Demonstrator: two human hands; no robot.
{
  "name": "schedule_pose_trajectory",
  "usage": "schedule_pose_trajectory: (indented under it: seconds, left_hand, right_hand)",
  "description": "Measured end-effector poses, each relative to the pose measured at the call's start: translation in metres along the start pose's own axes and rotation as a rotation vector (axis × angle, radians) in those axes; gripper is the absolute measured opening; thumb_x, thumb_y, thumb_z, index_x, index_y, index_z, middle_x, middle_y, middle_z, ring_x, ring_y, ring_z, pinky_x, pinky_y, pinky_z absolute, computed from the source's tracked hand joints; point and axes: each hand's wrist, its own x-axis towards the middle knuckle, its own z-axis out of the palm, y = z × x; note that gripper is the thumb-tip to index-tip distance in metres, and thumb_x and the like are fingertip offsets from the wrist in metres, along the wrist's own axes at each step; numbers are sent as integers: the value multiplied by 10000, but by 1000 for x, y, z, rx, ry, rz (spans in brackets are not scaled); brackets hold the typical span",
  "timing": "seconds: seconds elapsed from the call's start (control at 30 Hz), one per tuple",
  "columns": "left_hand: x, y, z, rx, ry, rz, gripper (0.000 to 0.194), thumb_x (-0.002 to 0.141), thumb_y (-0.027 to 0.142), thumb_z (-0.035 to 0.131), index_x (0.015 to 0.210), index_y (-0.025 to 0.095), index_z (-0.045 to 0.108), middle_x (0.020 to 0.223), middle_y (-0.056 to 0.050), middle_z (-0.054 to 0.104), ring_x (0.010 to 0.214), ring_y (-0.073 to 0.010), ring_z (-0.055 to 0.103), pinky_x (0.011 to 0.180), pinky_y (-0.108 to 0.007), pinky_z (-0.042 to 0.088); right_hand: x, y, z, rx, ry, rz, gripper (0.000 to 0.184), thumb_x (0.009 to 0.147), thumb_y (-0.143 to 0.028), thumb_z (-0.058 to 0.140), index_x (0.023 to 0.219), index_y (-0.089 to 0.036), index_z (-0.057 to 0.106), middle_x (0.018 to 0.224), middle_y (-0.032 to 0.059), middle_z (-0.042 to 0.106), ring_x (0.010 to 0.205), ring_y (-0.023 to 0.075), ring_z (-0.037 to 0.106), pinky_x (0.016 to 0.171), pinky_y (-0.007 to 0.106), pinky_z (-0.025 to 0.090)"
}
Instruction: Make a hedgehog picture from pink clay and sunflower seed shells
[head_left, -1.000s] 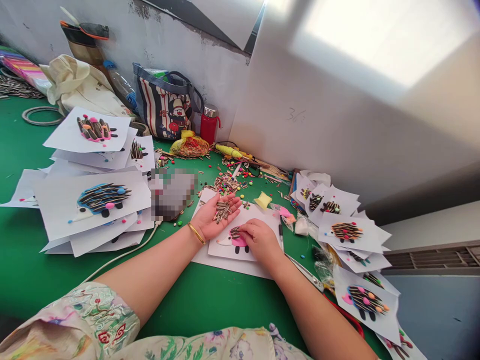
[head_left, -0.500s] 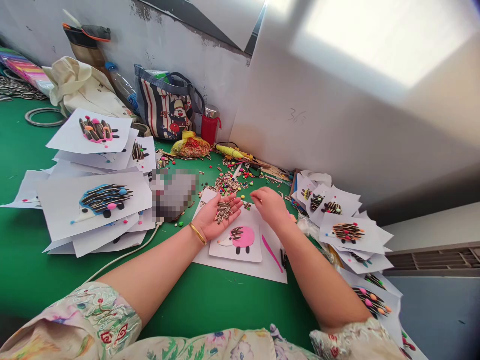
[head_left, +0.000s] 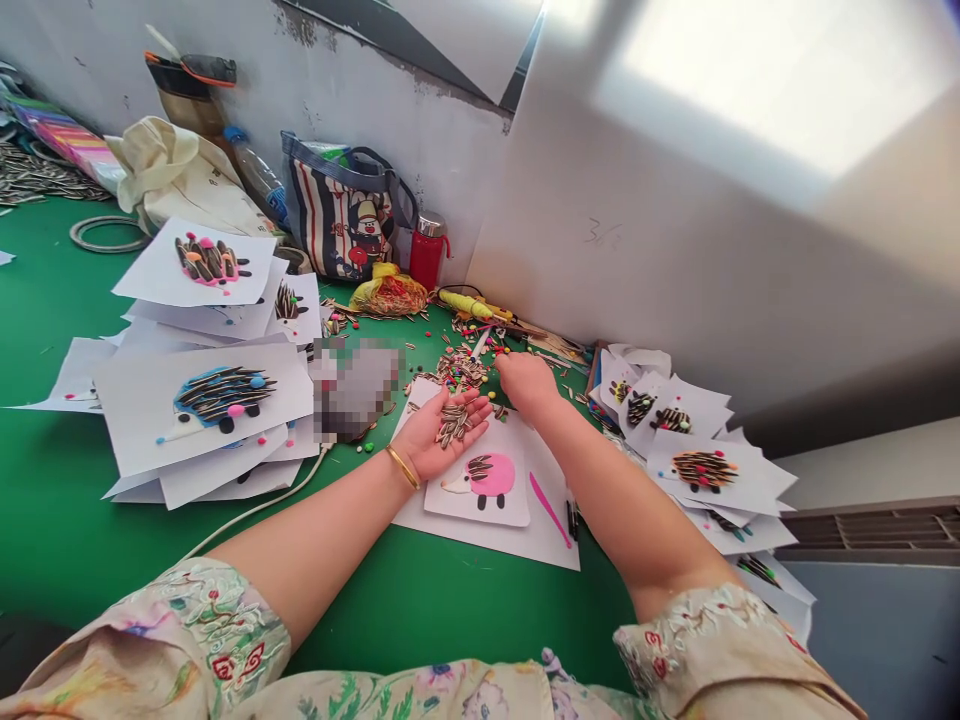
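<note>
My left hand (head_left: 431, 438) lies palm up with its fingers stretched out, bearing a small heap of sunflower seeds (head_left: 454, 427). Just below it is a white card (head_left: 446, 502) with a pink hedgehog (head_left: 491, 474); a few seeds stand in the hedgehog's back. My right hand (head_left: 527, 385) is closed, fingers curled down beside the scattered pile of seeds and coloured balls (head_left: 461, 368). What its fingertips hold, if anything, is hidden. Under the card lies a larger white sheet (head_left: 487, 538), with a pink strip (head_left: 550, 510) on it.
Stacks of finished-looking hedgehog cards stand at left (head_left: 202, 405) and right (head_left: 701, 468). Farther back are a striped bag (head_left: 337, 215), a red flask (head_left: 427, 255), a yellow net bag (head_left: 388, 292) and a yellow-handled tool (head_left: 465, 302). A white cable (head_left: 262, 508) crosses the green table (head_left: 360, 610).
My right hand has moved away from the left palm, farther back towards the pile of seeds and balls. The left hand still bears its seeds. The view has shifted slightly.
</note>
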Motion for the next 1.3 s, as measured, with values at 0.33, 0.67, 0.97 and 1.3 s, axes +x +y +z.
schedule_pose_trajectory:
  seconds: [0.33, 0.67, 0.97, 1.3]
  left_hand:
    - [-1, 0, 1, 4, 3, 11, 381, 1002, 366, 379, 1057, 102, 649, 1118, -160, 686, 1058, -232, 668, 925, -383, 537]
    - [-1, -1, 0, 3, 16, 21, 392, 1005, 373, 376, 1068, 101, 651, 1124, -145, 687, 1086, -241, 655, 945, -395, 533]
    - [0, -1, -1, 7, 22, 20, 387, 1003, 372, 385, 1073, 100, 652, 1144, -145, 681, 1107, -241, 645, 954, -394, 530]
    - [0, -1, 0, 16, 23, 20, 391, 1002, 377, 385, 1063, 99, 653, 1171, -150, 670, 1102, -245, 646, 952, -397, 531]
  right_hand:
    - [-101, 1, 1, 1027, 58, 225, 125, 802, -323, 609, 866, -220, 636, 785, 9, 684, 700, 172, 637, 614, 269, 479]
    - [-134, -27, 17, 909, 129, 172, 133, 825, -289, 615, 848, -230, 732, 867, 44, 713, 839, 214, 635, 761, 346, 473]
    - [-134, -20, 13, 666, 222, 130, 163, 880, -257, 553, 859, -229, 712, 885, 49, 705, 870, 217, 631, 790, 346, 463]
    - [-138, -15, 11, 496, 196, 121, 236, 859, -121, 480, 941, -228, 674, 933, 45, 717, 838, 214, 632, 718, 327, 479]
